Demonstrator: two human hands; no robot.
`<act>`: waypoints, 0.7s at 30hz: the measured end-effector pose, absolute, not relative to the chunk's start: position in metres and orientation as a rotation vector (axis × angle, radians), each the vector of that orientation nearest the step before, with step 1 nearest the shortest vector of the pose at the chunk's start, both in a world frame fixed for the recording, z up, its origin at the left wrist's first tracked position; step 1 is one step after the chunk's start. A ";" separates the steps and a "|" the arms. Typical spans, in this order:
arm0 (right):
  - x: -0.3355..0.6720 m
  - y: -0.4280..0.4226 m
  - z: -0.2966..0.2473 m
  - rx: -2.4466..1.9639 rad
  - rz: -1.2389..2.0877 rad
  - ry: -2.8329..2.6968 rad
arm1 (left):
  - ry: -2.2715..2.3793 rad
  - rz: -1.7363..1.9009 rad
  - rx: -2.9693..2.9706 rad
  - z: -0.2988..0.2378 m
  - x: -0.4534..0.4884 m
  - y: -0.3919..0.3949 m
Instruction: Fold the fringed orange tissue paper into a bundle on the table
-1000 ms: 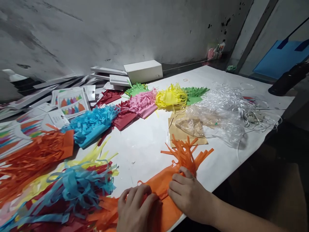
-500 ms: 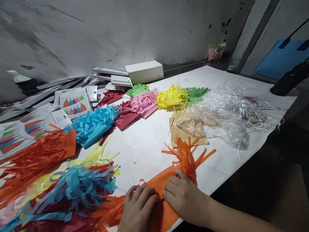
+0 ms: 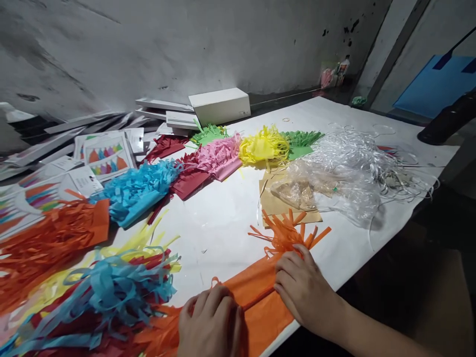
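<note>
A fringed orange tissue paper piece (image 3: 260,292) lies along the near edge of the white table (image 3: 223,223), its cut strips fanning out at the right end. My left hand (image 3: 211,322) presses on the paper's left part with fingers curled on it. My right hand (image 3: 303,290) grips the paper further right, just below the fringe, fingers bent and pinching a rolled fold.
Piles of fringed paper lie around: orange (image 3: 48,238), blue over yellow and red (image 3: 115,287), blue (image 3: 137,191), pink (image 3: 219,156), yellow (image 3: 264,146), green (image 3: 301,141). Clear plastic bags and strips (image 3: 345,173) cover brown card (image 3: 275,206). A white box (image 3: 219,105) and printed cards (image 3: 106,156) sit at the back.
My right hand has slid to the right along the orange paper toward the fringe. The left hand has stayed pressed on the left part. The paper between them now shows a rolled fold.
</note>
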State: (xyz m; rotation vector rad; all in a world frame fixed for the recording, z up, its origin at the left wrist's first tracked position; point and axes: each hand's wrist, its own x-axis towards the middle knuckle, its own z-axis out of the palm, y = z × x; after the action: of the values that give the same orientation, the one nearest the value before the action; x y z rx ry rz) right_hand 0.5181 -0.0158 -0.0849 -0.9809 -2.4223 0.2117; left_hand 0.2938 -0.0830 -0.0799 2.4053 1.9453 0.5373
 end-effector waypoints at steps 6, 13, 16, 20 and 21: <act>0.510 -0.019 -0.089 -1.033 0.074 -2.439 | 1.789 0.590 2.646 -0.083 0.289 -0.082; 0.510 -0.018 -0.086 -0.731 -0.058 -2.656 | 1.665 0.471 2.743 -0.078 0.296 -0.067; 0.501 -0.017 -0.087 -0.760 -0.109 -2.658 | 1.692 0.475 2.671 -0.075 0.288 -0.055; 0.491 -0.013 -0.091 -0.802 -0.063 -2.589 | 1.349 0.593 3.056 -0.082 0.282 -0.063; 0.489 -0.012 -0.090 -0.827 0.011 -2.536 | 1.249 0.683 3.129 -0.085 0.286 -0.068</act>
State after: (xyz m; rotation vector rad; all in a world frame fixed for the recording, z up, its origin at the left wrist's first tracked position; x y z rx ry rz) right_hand 0.4894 -0.0119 -0.0898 -0.8265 -2.5359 0.0107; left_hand 0.2855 -0.0678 -0.0855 3.1285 1.2489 0.6830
